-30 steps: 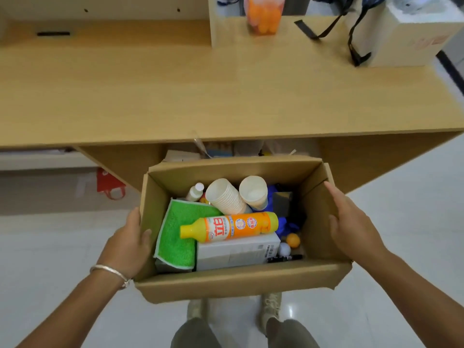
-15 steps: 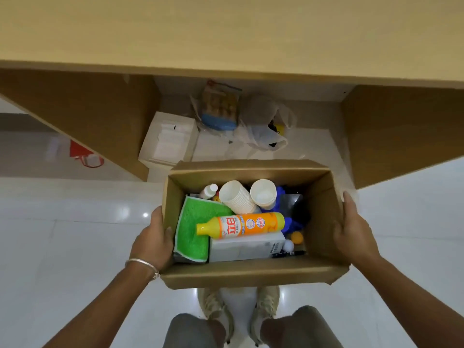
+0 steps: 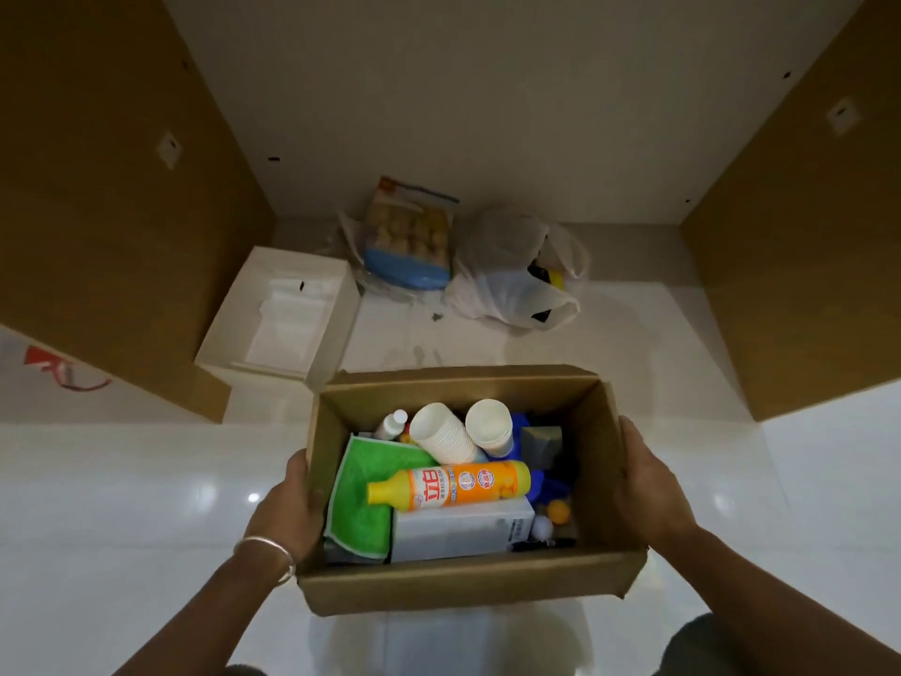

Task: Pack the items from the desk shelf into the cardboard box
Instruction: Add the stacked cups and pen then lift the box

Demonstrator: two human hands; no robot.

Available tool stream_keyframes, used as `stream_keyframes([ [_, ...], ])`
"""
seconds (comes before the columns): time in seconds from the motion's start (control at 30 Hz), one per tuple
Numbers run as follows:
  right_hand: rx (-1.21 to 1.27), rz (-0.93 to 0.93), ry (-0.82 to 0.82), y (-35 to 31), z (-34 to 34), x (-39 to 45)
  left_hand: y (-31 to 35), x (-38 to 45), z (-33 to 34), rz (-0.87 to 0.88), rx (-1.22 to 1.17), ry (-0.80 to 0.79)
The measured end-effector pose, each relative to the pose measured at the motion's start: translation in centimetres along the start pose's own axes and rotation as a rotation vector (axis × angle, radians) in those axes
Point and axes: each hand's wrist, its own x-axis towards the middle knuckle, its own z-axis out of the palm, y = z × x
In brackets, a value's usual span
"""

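Cardboard box [image 3: 463, 585], open at the top, sits low in the head view between two hands, its long axis running left to right and its far wall toward the space under the desk. The left hand [image 3: 287, 512] presses flat against the outside of the left wall, thumb lying along the rim; a silver bangle [image 3: 265, 548] circles that wrist. The right hand [image 3: 648, 485] is laid against the outside of the right wall with its fingers straight along the cardboard. Inside, an orange detergent bottle [image 3: 453, 485] lies on its side, long axis left to right, yellow cap pointing left; it rests on a white carton [image 3: 463, 529] and partly over a green cloth [image 3: 365, 495]. Two stacks of paper cups [image 3: 463, 431] lean with their mouths toward the camera, beside a small white bottle [image 3: 392, 424]. In the right end, blue things, a grey block and small balls are crowded in shadow and hard to tell apart. Beyond the box, on the floor under the desk, stand a white box [image 3: 283, 317], a packet with a blue base [image 3: 409, 236] and a white plastic bag [image 3: 517, 270] whose contents are mostly hidden. Both forearms are cut off by the lower edge.
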Motion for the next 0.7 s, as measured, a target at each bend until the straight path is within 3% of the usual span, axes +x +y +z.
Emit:
stream_keyframes([
  [0.37,0.047,-0.014,0.009,2.1,5.9,8.7,-0.5,8.9,3.5,-0.045,-0.083,-0.099],
  [0.6,0.014,0.018,0.015,1.7,6.9,12.2,0.3,13.0,4.3,-0.048,-0.099,-0.032],
  [0.7,-0.098,-0.076,0.057,0.7,6.6,12.9,1.2,14.6,4.1,-0.041,-0.086,-0.002],
])
